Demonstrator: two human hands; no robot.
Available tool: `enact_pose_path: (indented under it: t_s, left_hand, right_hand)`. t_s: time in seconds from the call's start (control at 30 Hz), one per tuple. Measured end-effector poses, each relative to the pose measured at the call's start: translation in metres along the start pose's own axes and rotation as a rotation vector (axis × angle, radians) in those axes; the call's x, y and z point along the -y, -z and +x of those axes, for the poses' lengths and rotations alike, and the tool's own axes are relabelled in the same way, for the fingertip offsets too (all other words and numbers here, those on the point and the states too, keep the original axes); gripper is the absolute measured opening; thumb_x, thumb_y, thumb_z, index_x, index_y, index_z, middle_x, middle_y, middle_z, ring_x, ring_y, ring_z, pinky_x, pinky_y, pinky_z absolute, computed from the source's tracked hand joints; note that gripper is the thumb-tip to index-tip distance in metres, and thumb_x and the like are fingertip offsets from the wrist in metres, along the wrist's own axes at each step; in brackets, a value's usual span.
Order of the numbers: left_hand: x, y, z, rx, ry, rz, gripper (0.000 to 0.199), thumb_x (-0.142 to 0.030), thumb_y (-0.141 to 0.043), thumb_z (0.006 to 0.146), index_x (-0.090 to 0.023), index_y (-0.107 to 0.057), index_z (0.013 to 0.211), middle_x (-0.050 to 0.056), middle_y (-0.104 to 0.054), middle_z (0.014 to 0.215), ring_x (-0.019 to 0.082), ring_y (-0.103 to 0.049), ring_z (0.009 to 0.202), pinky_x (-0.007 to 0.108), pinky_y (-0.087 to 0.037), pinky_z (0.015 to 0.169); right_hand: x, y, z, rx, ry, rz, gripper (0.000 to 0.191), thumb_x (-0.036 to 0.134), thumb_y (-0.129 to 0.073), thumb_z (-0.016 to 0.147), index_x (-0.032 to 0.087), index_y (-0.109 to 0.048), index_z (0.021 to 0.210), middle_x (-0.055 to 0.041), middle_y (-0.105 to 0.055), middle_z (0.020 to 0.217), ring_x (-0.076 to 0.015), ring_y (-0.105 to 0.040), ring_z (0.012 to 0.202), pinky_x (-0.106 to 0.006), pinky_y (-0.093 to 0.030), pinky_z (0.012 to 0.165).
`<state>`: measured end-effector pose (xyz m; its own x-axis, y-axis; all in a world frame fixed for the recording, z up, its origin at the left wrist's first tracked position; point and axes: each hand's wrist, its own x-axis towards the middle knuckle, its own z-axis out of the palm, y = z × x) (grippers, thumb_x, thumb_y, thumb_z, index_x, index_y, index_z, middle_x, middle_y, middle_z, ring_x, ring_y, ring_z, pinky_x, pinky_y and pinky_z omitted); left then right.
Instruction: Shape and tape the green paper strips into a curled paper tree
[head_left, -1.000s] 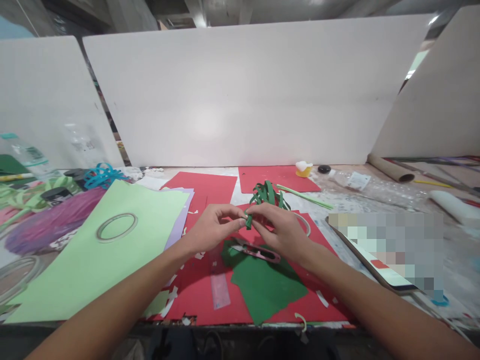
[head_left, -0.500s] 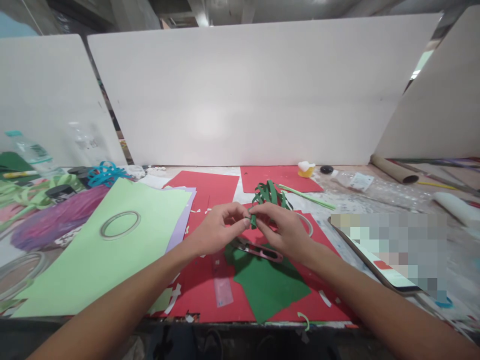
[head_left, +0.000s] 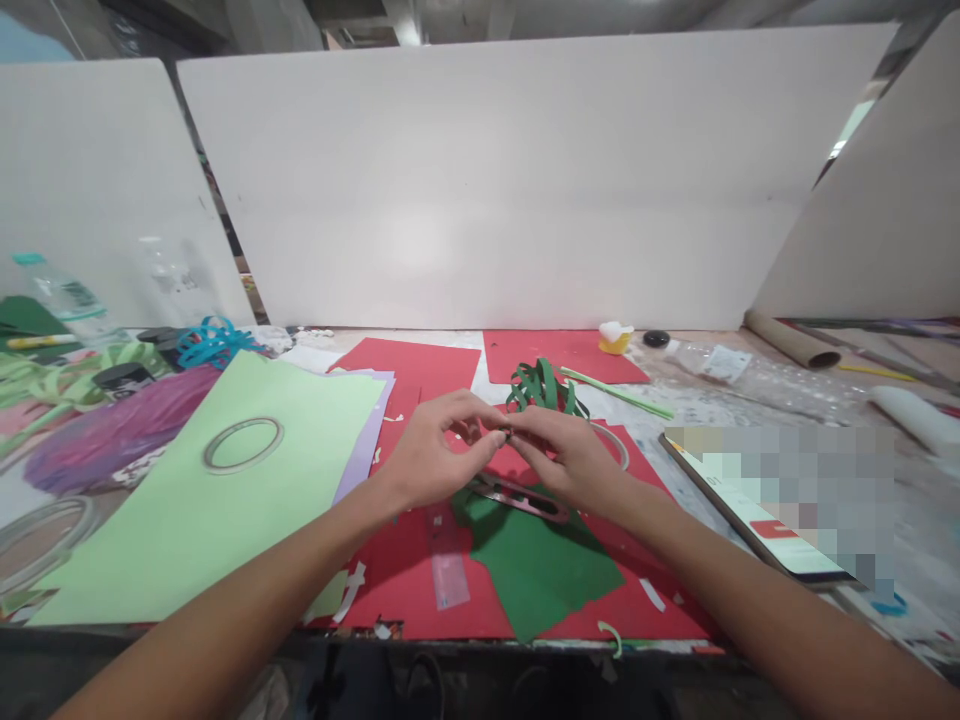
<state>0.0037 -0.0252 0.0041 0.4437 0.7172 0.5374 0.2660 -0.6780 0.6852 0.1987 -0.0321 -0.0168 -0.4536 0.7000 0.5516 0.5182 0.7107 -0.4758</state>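
My left hand (head_left: 446, 445) and my right hand (head_left: 570, 455) meet fingertip to fingertip over the middle of the table. Between them they pinch a small piece of green paper (head_left: 508, 434), now almost wholly covered by the fingers. Just below the hands lies a pinkish cutter knife (head_left: 534, 502), partly hidden by them. It rests across a torn-edged sheet of green paper (head_left: 551, 570), which lies on red paper (head_left: 390, 590). Behind my right hand sits a bundle of curled green paper strips (head_left: 546, 385).
Light green paper (head_left: 225, 540) with a tape roll (head_left: 244, 446) on it covers the left side. On the right lies a tablet-like device (head_left: 750, 530), partly blurred out. Light green strips (head_left: 619, 392), a yellow tub (head_left: 615, 340) and a cardboard tube (head_left: 791, 340) lie farther back.
My left fingers have curled over the green paper piece, which showed between the fingertips before and is now nearly hidden. The view has shifted slightly.
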Motion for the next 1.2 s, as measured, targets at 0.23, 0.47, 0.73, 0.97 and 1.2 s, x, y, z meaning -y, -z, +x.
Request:
enact_pose_path:
  t_s: [0.23,0.47,0.73,0.97,1.2]
  left_hand:
    - [0.009,0.0,-0.004,-0.128,-0.306,0.43,0.017,-0.012,-0.057,0.08,-0.017,-0.07,0.089,0.005,-0.074,0.086,0.017,-0.065,0.075,0.032,-0.053,0.069]
    - [0.011,-0.001,-0.006,-0.127,-0.341,0.539,0.018,-0.015,-0.057,0.082,-0.019,-0.068,0.095,0.004,-0.075,0.09,0.017,-0.065,0.075,0.031,-0.053,0.066]
    - [0.011,-0.002,-0.004,-0.314,-0.509,0.518,0.015,-0.009,-0.062,0.08,-0.02,-0.068,0.088,0.004,-0.076,0.085,0.016,-0.067,0.071,0.03,-0.053,0.066]
    - [0.014,-0.008,-0.005,-0.174,-0.488,0.442,0.014,-0.012,-0.057,0.084,-0.02,-0.068,0.087,0.003,-0.076,0.081,0.015,-0.068,0.07,0.029,-0.053,0.064]
    - [0.006,-0.007,-0.004,-0.011,-0.05,0.172,0.008,-0.016,-0.063,0.081,-0.02,-0.069,0.082,0.002,-0.074,0.08,0.015,-0.066,0.074,0.029,-0.052,0.069]
  right_hand:
    - [0.002,0.002,-0.002,-0.021,0.031,-0.171,0.027,0.018,-0.048,0.09,0.022,-0.065,0.111,-0.0048,-0.072,0.091,-0.016,-0.065,0.078,-0.027,-0.047,0.066]
    - [0.004,0.005,-0.004,-0.052,0.092,-0.318,0.031,0.015,-0.046,0.088,0.024,-0.065,0.111,-0.0022,-0.071,0.077,-0.0143,-0.06,0.063,-0.027,-0.039,0.056]
    - [0.012,0.003,0.007,-0.089,-0.51,0.521,0.029,0.04,-0.059,0.086,0.02,-0.06,0.107,0.0005,-0.06,0.074,-0.0112,-0.053,0.058,-0.026,-0.045,0.055]
    - [0.005,-0.004,0.009,-0.034,-0.766,1.161,0.035,0.049,-0.072,0.074,0.018,-0.056,0.068,0.005,-0.051,0.056,-0.0059,-0.044,0.048,-0.018,-0.035,0.044]
    - [0.003,-0.005,0.007,0.059,-0.763,1.177,0.033,0.048,-0.068,0.078,0.019,-0.055,0.069,0.0061,-0.046,0.05,-0.0068,-0.039,0.045,-0.021,-0.036,0.048]
